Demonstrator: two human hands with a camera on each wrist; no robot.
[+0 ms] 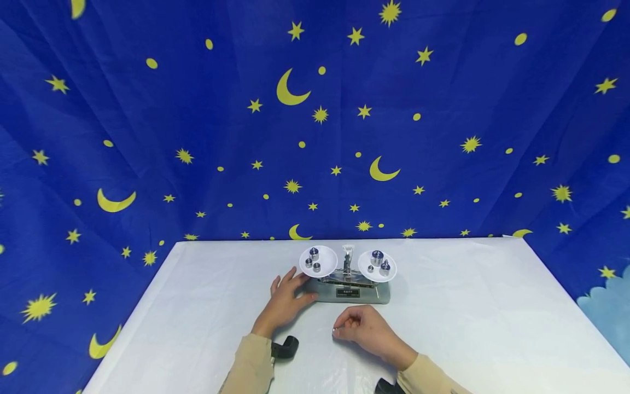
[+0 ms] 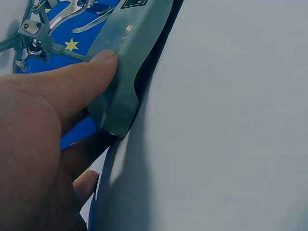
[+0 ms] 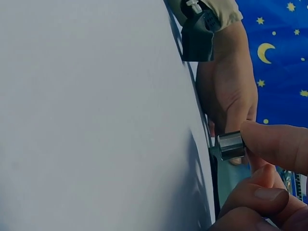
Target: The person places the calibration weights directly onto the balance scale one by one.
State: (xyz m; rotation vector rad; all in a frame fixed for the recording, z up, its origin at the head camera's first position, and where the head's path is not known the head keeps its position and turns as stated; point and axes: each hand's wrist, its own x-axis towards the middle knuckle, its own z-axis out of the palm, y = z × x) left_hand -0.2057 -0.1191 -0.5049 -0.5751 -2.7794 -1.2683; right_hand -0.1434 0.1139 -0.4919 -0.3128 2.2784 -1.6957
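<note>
A two-pan balance scale [image 1: 326,295] with a grey-green base stands near the back of the white table. Its left pan [image 1: 328,259] bears several small metal weights, as does its right pan [image 1: 365,261]. My left hand [image 1: 284,304] holds the left end of the base, its thumb [image 2: 98,67] on the front face and other fingers around the end. In front of the scale, my right hand [image 1: 366,330] pinches a small shiny cylindrical weight [image 3: 231,146] between thumb and fingertips. That weight shows only as a glint at the fingertips in the head view.
A white cover lies over the table [image 1: 467,317]. Behind it hangs a blue cloth [image 1: 236,131] with yellow stars and moons. Black wrist mounts [image 1: 285,348] jut from both sleeves, low over the tabletop.
</note>
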